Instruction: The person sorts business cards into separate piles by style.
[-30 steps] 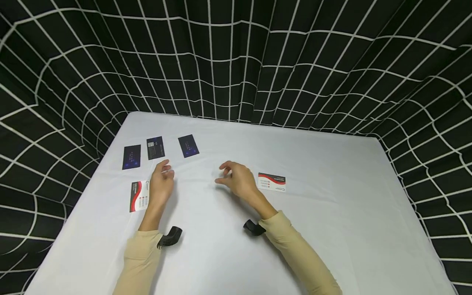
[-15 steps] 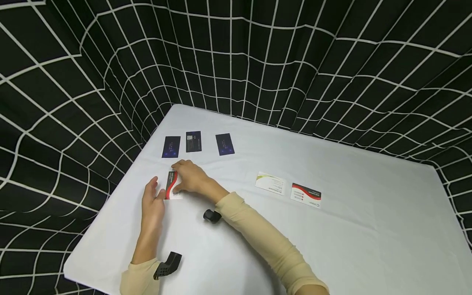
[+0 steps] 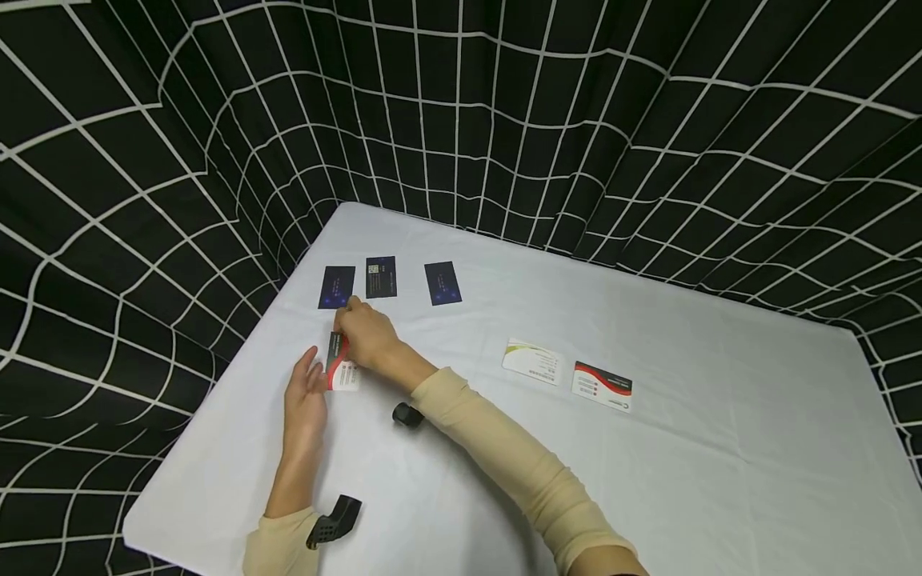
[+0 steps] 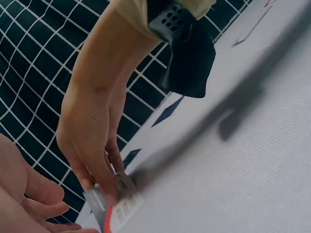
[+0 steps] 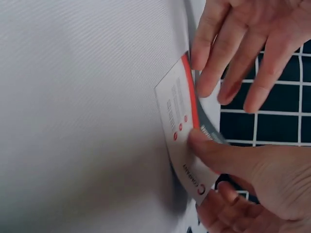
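A white business card with a red wave and dark band (image 3: 344,376) is at the table's left side in the head view. My right hand (image 3: 369,336) pinches one end of it. In the right wrist view, the thumb lies on the printed face of the business card (image 5: 181,111), fingers are beneath, and the held end curves up off the cloth. My left hand (image 3: 306,408) is at the card's left side, its fingers extended. Those fingers (image 5: 228,53) are close to the card's edge; I cannot tell whether they touch it.
Three dark blue cards (image 3: 336,286) (image 3: 381,277) (image 3: 442,283) lie toward the far left of the white-covered table (image 3: 670,360). Right of centre are a white card with an olive stripe (image 3: 531,362) and another red-and-black business card (image 3: 602,387). A black grid-patterned curtain (image 3: 461,104) surrounds the table.
The head view has turned left. My right hand has crossed from mid-table to the left business card and pinched its end. The left hand has shifted off that card to its left side.
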Tool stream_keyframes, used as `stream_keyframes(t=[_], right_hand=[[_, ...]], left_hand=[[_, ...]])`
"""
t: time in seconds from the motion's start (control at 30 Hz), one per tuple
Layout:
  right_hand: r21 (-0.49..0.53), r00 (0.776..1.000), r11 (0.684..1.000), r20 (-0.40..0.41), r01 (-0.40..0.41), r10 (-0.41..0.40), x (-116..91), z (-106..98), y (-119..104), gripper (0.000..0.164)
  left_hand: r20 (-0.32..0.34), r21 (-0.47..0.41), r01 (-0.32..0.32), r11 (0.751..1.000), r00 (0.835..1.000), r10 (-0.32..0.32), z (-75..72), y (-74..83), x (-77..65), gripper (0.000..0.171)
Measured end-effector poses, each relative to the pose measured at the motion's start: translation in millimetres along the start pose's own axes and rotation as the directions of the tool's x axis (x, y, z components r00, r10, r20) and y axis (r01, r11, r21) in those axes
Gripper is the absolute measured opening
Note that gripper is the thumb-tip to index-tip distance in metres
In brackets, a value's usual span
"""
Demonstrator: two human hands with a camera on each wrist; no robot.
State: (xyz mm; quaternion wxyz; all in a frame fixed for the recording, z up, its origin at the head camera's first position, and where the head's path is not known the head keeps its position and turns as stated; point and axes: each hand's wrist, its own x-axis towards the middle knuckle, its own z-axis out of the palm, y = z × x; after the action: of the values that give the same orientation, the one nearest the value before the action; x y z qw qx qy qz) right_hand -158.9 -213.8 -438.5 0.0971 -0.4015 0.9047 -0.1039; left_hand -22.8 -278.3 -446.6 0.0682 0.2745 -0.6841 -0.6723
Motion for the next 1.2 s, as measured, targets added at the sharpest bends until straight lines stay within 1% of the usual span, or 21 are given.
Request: stream_keyframes(t=[0.07,0.13,0.23,0.3,0.37,0.47,0.53,0.6,0.73,0.8,0.9,0.97,1.03,1.07,1.1,1.17,1.2], right_hand=[[0.06,1.0,0.998,-0.028,-0.002,0.004,-1,-1,4,0.035],[0.149,0.999,0.989,-0.046,-0.01,0.017,-3,-3,8,0.027],[0.295,0.996,0.955,-0.074,-0.026,0.05,-5,-7,17,0.019],[0.366,0.992,0.93,-0.095,-0.038,0.078,-8,-10,23,0.018],[0.425,0.988,0.904,-0.113,-0.05,0.109,-11,-13,28,0.017],[0.487,0.978,0.869,-0.119,-0.091,0.169,-18,-17,37,0.018],[0.523,0.973,0.844,-0.109,-0.119,0.205,-24,-18,43,0.02],[0.554,0.967,0.82,-0.099,-0.142,0.234,-30,-19,50,0.021],[0.626,0.954,0.762,-0.094,-0.166,0.285,-46,-23,67,0.021],[0.67,0.943,0.72,-0.089,-0.181,0.32,-56,-25,77,0.021],[0.738,0.926,0.641,-0.061,-0.209,0.372,-71,-28,93,0.021],[0.778,0.916,0.587,-0.04,-0.222,0.4,-82,-29,103,0.021],[0.799,0.905,0.556,-0.033,-0.231,0.424,-94,-29,112,0.022],[0.804,0.899,0.546,-0.036,-0.233,0.437,-101,-29,116,0.022],[0.805,0.893,0.545,-0.042,-0.235,0.448,-108,-29,119,0.022],[0.801,0.882,0.55,-0.062,-0.236,0.468,-122,-31,125,0.023],[0.795,0.876,0.559,-0.074,-0.236,0.476,-129,-31,128,0.024]], left_hand=[[-0.007,-0.007,-0.003,1.0,1.0,0.003,-0.8,-1.9,1.8,0.055],[-0.02,-0.02,0.001,1.0,1.0,-0.001,-2.4,-3.5,4.0,0.053],[-0.035,-0.114,0.031,0.993,0.999,-0.035,-5.1,-5.0,8.1,0.049],[-0.031,-0.192,0.053,0.98,0.998,-0.06,-5.4,-5.5,10.8,0.047],[-0.012,-0.283,0.069,0.957,0.997,-0.076,-4.8,-6.3,13.5,0.045],[0.039,-0.361,0.092,0.928,0.996,-0.084,0.1,-6.7,16.4,0.045],[0.071,-0.392,0.112,0.913,0.993,-0.091,3.9,-6.8,18.2,0.046],[0.095,-0.39,0.129,0.912,0.991,-0.099,8.4,-5.6,19.9,0.046],[0.128,-0.36,0.129,0.924,0.988,-0.088,19.6,-0.6,24.8,0.045],[0.146,-0.348,0.129,0.929,0.986,-0.082,27.3,2.7,27.4,0.044],[0.183,-0.337,0.132,0.932,0.98,-0.073,40.1,6.7,31.2,0.043],[0.209,-0.315,0.137,0.939,0.975,-0.073,49.3,8.8,32.8,0.043],[0.238,-0.286,0.139,0.948,0.969,-0.071,59.3,9.7,33.9,0.042],[0.254,-0.273,0.141,0.952,0.965,-0.07,64.5,9.9,34.0,0.042],[0.271,-0.257,0.141,0.956,0.96,-0.069,69.5,10.2,33.9,0.041],[0.301,-0.229,0.139,0.963,0.951,-0.066,79.7,10.4,33.2,0.041],[0.317,-0.221,0.139,0.965,0.946,-0.063,85.0,10.8,32.4,0.04]])
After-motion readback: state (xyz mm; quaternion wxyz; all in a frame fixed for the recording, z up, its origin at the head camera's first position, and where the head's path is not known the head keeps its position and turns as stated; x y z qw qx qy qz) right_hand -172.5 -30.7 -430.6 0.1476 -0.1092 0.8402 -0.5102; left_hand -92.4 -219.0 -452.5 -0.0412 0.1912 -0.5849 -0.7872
